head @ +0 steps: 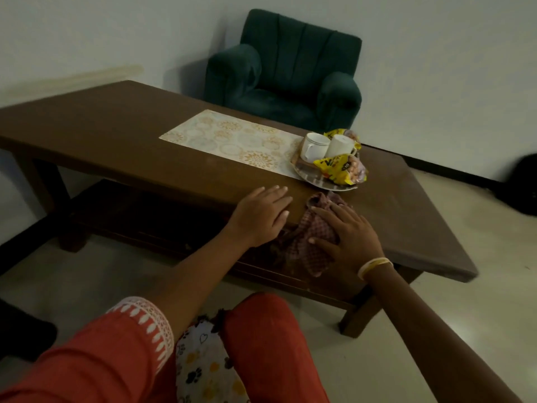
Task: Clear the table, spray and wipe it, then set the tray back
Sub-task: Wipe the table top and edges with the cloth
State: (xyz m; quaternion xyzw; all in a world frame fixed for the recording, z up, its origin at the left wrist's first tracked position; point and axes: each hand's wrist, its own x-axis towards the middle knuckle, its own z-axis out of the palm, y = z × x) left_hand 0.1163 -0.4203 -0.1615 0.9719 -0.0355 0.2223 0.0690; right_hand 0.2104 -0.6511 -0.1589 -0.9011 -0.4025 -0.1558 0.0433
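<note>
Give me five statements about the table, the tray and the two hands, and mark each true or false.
1. The round silver tray holds two white mugs. True.
2. The right hand presses on a checked reddish cloth. True.
3. The left hand holds a spray bottle. False: it lies flat and empty on the brown wooden table.
4. The tray sits on the green armchair. False: it is on the table.
5. Yellow snack packets lie on the tray. True.

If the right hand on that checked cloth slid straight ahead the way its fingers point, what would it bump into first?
Probably the metal tray holding two white mugs and snack packets, just beyond the cloth under the right hand.
</note>
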